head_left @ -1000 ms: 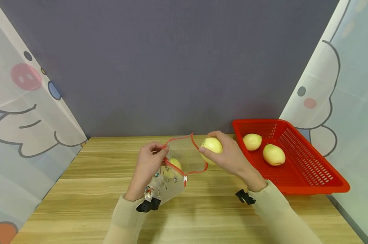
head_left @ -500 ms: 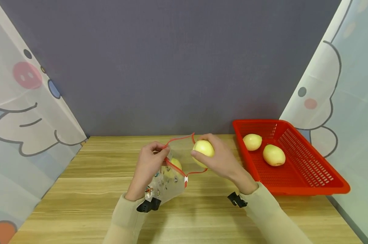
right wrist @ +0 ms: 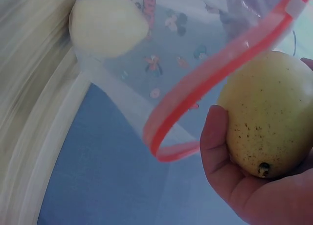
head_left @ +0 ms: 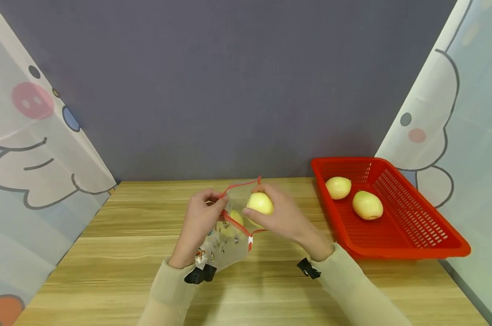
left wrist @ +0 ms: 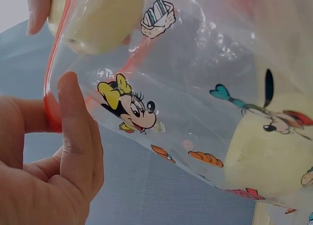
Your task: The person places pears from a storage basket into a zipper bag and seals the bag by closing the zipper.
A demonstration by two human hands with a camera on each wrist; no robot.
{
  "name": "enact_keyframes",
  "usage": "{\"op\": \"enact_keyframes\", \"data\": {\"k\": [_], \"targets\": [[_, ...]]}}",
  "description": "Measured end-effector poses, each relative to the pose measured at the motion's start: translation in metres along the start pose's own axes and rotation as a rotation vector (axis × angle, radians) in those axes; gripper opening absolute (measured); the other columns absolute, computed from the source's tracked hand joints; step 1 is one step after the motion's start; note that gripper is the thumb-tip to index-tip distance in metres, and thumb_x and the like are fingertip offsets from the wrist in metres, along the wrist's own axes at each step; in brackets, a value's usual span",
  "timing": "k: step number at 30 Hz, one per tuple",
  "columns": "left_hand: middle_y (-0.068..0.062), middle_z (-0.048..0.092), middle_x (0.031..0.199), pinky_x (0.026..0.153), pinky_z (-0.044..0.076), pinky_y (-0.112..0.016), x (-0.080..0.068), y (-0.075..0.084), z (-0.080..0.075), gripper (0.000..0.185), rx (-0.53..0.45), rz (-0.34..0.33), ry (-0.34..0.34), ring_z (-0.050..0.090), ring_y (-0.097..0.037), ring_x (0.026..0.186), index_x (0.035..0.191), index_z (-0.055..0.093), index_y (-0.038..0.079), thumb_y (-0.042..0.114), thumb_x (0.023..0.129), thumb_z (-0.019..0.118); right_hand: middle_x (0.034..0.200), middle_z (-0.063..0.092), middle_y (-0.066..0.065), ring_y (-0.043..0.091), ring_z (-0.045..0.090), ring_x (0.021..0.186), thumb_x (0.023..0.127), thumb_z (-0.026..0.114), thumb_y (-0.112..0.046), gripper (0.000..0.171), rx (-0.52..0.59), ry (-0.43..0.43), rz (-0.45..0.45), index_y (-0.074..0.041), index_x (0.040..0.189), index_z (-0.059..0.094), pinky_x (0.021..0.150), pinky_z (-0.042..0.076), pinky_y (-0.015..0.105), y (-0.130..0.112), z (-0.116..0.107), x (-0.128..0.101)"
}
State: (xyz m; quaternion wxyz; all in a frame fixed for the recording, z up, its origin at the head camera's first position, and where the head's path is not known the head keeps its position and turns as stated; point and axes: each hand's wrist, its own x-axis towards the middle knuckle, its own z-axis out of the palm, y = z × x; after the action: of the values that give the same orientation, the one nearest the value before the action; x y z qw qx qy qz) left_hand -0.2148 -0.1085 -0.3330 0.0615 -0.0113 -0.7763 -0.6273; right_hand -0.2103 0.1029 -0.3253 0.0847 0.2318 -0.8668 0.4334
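My left hand point(head_left: 202, 219) pinches the red-edged rim of a clear zip bag point(head_left: 231, 251) printed with cartoon figures. The bag's mouth stands open, facing right. One pale yellow fruit point(left wrist: 271, 154) lies low inside it, showing through the plastic. My right hand point(head_left: 284, 217) grips another smooth, oval yellow fruit point(right wrist: 269, 112), which has dark specks around its stem end. In the head view this fruit is at the bag's mouth, overlapping the opening. From the left wrist, part of it shows behind the clear plastic, beside the red rim.
A red plastic basket point(head_left: 396, 251) with slotted walls stands at the right. Two more fruits, one farther back point(head_left: 338, 188) and one nearer point(head_left: 367, 205), lie in it. The wooden table point(head_left: 107, 271) meets a dark grey panel point(head_left: 246, 90) behind; printed curtains flank both sides.
My right hand has moved left with the fruit, from beside the bag's rim to its mouth. My left hand keeps its pinch on the rim, nearly still.
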Motion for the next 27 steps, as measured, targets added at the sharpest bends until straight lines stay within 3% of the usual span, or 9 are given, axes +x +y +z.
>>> {"op": "enact_keyframes", "data": {"k": [11, 15, 22, 27], "targets": [[-0.015, 0.062, 0.09, 0.059, 0.062, -0.029, -0.003, 0.001, 0.002, 0.014, -0.007, 0.017, 0.005, 0.065, -0.019, 0.061, 0.1, 0.07, -0.005, 0.008, 0.097, 0.068, 0.113, 0.06, 0.001, 0.016, 0.057, 0.085, 0.091, 0.072, -0.041, 0.045, -0.107, -0.118, 0.019, -0.016, 0.126, 0.063, 0.062, 0.054, 0.029, -0.001, 0.015, 0.005], [-0.016, 0.063, 0.091, 0.059, 0.062, -0.031, -0.003, 0.002, 0.002, 0.013, -0.004, 0.009, 0.005, 0.066, -0.021, 0.061, 0.099, 0.071, -0.002, 0.01, 0.097, 0.068, 0.12, 0.059, -0.001, 0.016, 0.057, 0.087, 0.093, 0.069, -0.045, 0.047, -0.129, -0.139, 0.032, -0.017, 0.13, 0.063, 0.067, 0.054, 0.031, -0.001, 0.017, 0.005], [-0.015, 0.064, 0.089, 0.059, 0.061, -0.029, -0.004, 0.002, 0.002, 0.012, -0.003, 0.013, 0.019, 0.065, -0.019, 0.062, 0.098, 0.07, -0.002, 0.009, 0.097, 0.067, 0.123, 0.065, 0.0, 0.019, 0.061, 0.107, 0.106, 0.055, -0.038, 0.036, -0.067, -0.177, 0.004, -0.013, 0.127, 0.069, 0.091, 0.054, 0.043, -0.001, 0.013, 0.004], [-0.014, 0.064, 0.088, 0.059, 0.061, -0.028, -0.004, 0.002, 0.002, 0.015, 0.001, 0.013, 0.024, 0.065, -0.019, 0.062, 0.1, 0.07, -0.005, 0.009, 0.097, 0.067, 0.117, 0.07, -0.001, 0.018, 0.064, 0.105, 0.107, 0.053, -0.036, 0.034, -0.058, -0.209, -0.043, -0.012, 0.121, 0.072, 0.091, 0.055, 0.041, -0.006, 0.006, 0.003]]}}
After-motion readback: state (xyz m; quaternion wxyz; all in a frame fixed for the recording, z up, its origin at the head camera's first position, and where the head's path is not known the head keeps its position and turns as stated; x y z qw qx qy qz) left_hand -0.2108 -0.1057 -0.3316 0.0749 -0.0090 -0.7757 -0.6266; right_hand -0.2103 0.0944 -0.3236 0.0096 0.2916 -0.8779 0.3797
